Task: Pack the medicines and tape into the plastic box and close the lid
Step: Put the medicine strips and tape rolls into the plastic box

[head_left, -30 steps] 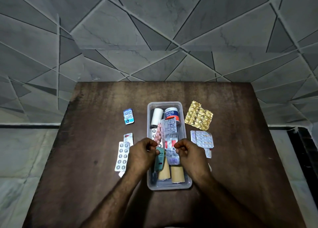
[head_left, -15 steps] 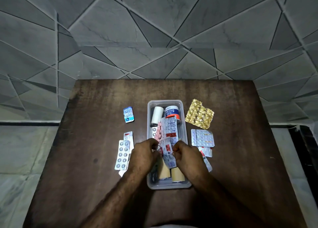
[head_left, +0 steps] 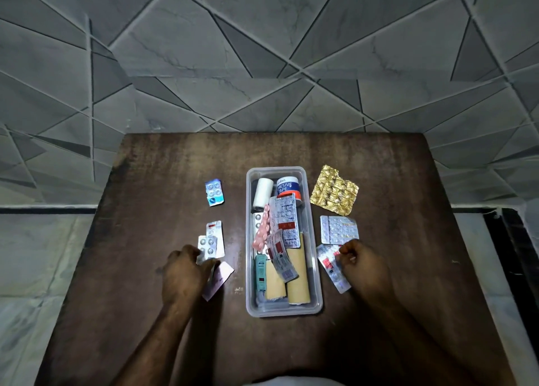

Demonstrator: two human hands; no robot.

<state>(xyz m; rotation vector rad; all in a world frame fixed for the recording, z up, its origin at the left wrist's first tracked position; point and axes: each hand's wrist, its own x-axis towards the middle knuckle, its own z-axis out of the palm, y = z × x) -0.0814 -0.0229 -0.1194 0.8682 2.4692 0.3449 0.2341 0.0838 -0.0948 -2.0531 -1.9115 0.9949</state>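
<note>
The clear plastic box (head_left: 318, 272) stands open in the middle of the table. Inside lie a white roll (head_left: 262, 194), a blue-and-white adhesive tape tub (head_left: 288, 186), two tan rolls (head_left: 297, 282), a teal tube (head_left: 261, 275) and several blister strips (head_left: 284, 225). My left hand (head_left: 185, 272) is left of the box, fingers closed on a silver blister strip (head_left: 209, 245), with a pinkish strip (head_left: 218, 280) under the thumb. My right hand (head_left: 366, 266) is right of the box, pinching a red-and-silver strip (head_left: 331, 267) that lies on the table.
On the brown table (head_left: 163, 181) also lie a gold foil blister (head_left: 334, 194) and a silver strip (head_left: 338, 229) right of the box, and a small blue blister (head_left: 214, 192) at the left. Tiled wall behind. No lid is in view.
Both hands have left the box and spread apart, the left to the strips on the left, the right to the strip on the right. The strip they held now lies in the box.
</note>
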